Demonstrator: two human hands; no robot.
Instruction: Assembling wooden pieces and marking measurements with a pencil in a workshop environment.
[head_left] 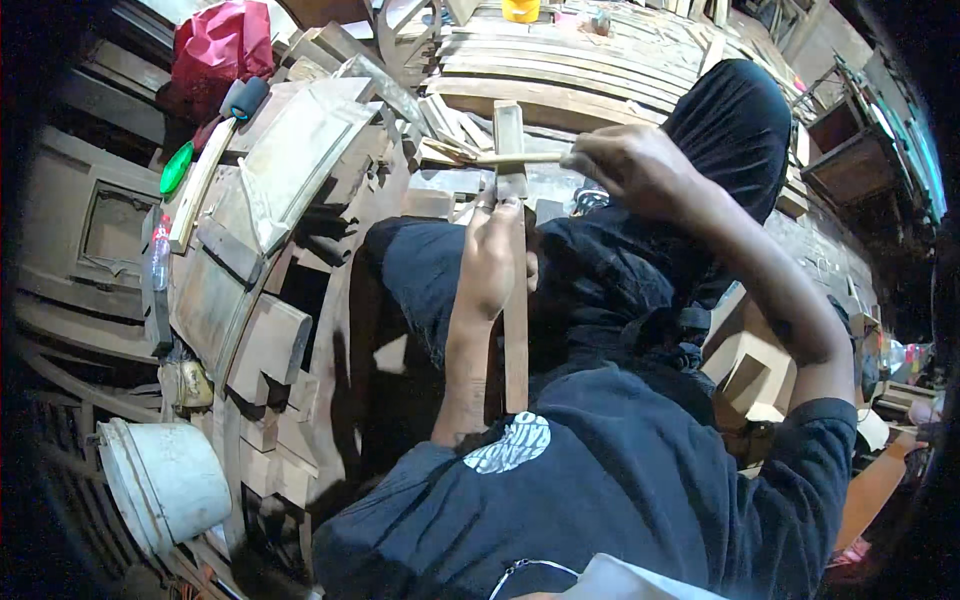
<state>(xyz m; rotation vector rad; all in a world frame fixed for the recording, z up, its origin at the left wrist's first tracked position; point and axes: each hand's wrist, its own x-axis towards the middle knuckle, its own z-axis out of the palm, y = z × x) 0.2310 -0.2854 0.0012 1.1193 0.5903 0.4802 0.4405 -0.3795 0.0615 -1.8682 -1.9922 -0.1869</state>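
Note:
My left hand (492,255) grips a long, narrow wooden board (515,360) that runs upright in the picture from my chest to beyond my knees. My right hand (630,170) is closed on the near-right end of a thin, pale stick (520,158), which lies crosswise over the board's far part, just above my left fingers. Whether the stick is a tool or plain wood I cannot tell. My legs in dark trousers (420,270) are under and around the board.
Stacked wooden panels (290,150) and offcuts stand at my left, with a red bag (220,55), a green object (176,168), a bottle (160,250) and a white bucket (165,485). Planks (530,70) and a yellow container (520,10) lie beyond; cardboard-coloured pieces (750,370) are at my right.

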